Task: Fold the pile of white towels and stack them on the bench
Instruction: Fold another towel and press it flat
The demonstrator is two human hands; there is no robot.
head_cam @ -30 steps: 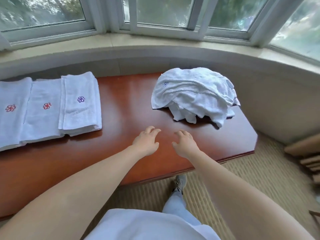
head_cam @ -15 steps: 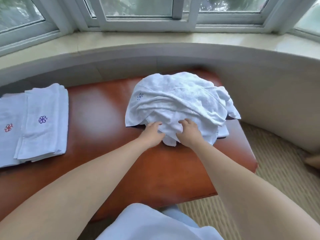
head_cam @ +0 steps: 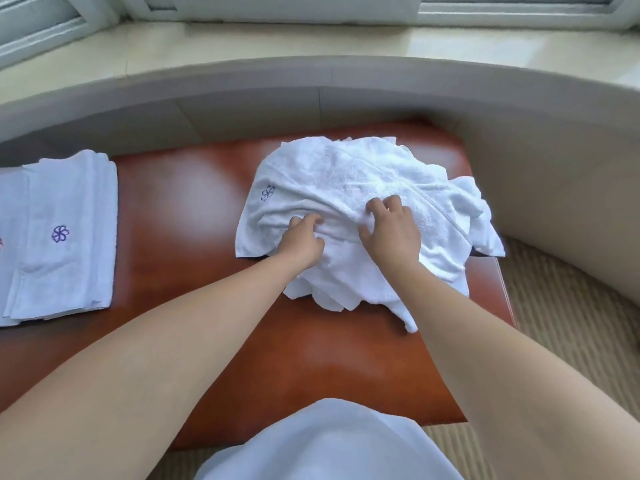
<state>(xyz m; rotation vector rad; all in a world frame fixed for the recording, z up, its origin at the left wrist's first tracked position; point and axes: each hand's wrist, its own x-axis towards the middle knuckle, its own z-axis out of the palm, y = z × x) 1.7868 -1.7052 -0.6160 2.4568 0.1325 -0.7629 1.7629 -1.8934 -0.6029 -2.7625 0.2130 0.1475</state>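
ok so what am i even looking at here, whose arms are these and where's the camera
There is no machine here. The camera sits on a person's head and looks down, so the two bare arms are their own. In front is a reddish-brown bench below a window sill. On it lies a crumpled pile of white towels. The left hand grips a fold of the pile; the right hand rests on top, fingers curled into the cloth. At the left edge lie folded towels, one with a purple flower mark.
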